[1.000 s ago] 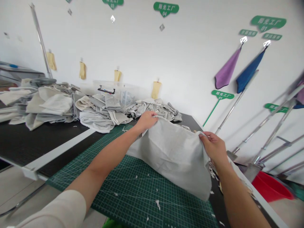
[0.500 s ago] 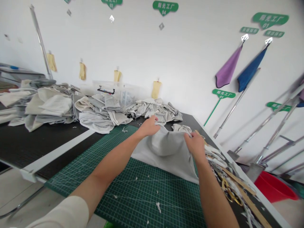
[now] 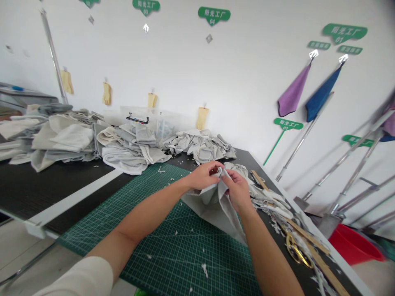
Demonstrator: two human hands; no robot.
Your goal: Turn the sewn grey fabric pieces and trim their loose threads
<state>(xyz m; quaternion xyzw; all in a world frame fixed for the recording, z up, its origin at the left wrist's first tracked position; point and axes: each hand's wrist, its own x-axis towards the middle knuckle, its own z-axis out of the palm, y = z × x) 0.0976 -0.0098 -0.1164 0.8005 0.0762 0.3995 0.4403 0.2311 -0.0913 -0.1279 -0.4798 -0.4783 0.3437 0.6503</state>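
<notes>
A light grey piece of fabric [image 3: 212, 209] hangs from my two hands, its lower part lying on the green cutting mat [image 3: 148, 242]. My left hand [image 3: 204, 176] pinches its upper edge from the left. Close beside it, my right hand [image 3: 237, 188] grips the same edge, thumb and fingers closed on the cloth. The edge is bunched between the hands, and a small rolled end shows at the top. Part of the fabric is hidden behind my right forearm. Small white scraps [image 3: 204, 269] lie on the mat.
Piles of grey and cream fabric [image 3: 68, 135] cover the back of the black table [image 3: 27, 181], beside a clear plastic box [image 3: 154, 117]. At the right edge lie gold-handled scissors [image 3: 298, 250], wooden strips [image 3: 328, 267] and fabric trimmings. A red bucket [image 3: 354, 244] stands beyond.
My hands have come together from wide apart, the right moving left and the left slightly right. The fabric's stretched top edge is now gathered and folded between them.
</notes>
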